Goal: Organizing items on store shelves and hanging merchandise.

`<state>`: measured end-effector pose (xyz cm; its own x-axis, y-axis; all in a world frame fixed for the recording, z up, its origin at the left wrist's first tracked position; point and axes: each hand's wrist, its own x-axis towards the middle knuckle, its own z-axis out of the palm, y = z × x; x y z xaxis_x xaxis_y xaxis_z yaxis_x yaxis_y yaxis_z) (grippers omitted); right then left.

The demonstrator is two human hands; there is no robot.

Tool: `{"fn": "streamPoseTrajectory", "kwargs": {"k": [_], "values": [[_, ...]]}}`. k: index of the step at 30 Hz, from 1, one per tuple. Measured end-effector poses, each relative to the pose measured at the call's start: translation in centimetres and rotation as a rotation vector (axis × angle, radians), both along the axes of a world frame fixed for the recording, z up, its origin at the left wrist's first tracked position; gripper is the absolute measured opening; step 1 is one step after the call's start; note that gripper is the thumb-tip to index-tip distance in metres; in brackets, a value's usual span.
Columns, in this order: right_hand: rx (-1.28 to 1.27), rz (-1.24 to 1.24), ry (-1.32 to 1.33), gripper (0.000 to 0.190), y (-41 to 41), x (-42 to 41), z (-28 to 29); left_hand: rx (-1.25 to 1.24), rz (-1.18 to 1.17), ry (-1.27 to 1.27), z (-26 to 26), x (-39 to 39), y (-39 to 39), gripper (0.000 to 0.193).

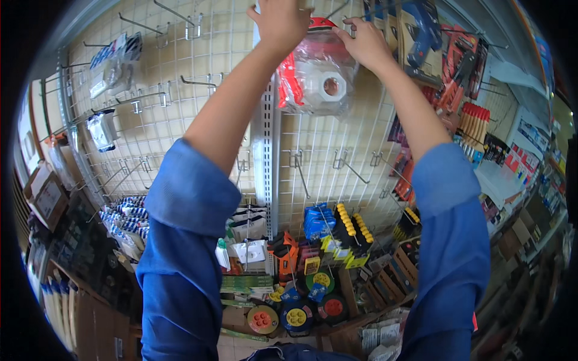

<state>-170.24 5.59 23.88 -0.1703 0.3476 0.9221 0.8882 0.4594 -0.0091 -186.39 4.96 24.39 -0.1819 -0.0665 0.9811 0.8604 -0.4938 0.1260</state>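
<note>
Both arms, in rolled blue sleeves, reach up to a wire grid display wall. A clear plastic bag [316,74] with a white octagonal part and a red strip inside hangs below a red header near the top centre. At the upper left of the bag is my left hand [284,22], its fingers partly cut off by the picture's edge; its grip cannot be made out. My right hand [365,41] is at the bag's upper right corner, thumb against the red header and fingers raised by a metal hook.
Metal hooks [352,171] stick out from the grid. Packaged tools [456,67] hang at the right, white packets [108,67] at the left. Lower down are yellow-beaded items [345,219], blue packets [318,221] and round cable reels [296,316]. Cardboard boxes [97,320] stand at the lower left.
</note>
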Motion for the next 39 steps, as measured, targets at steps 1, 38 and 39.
{"fn": "streamPoseTrajectory", "kwargs": {"k": [1, 38, 39], "values": [[-0.005, -0.04, 0.007, 0.043, -2.2, 1.6, -0.3, -0.005, -0.04, 0.007, 0.2, 1.3, -1.7, 0.031], [-0.937, -0.646, 0.471, 0.03, -48.4, 33.8, -31.8, -0.649, -1.323, 1.341, -32.7, 41.0, -27.6, 0.013], [-0.901, -0.622, 0.463, 0.028, -48.4, 33.7, -32.0, -0.65, -1.345, 1.306, -32.3, 40.9, -27.3, 0.015]]}}
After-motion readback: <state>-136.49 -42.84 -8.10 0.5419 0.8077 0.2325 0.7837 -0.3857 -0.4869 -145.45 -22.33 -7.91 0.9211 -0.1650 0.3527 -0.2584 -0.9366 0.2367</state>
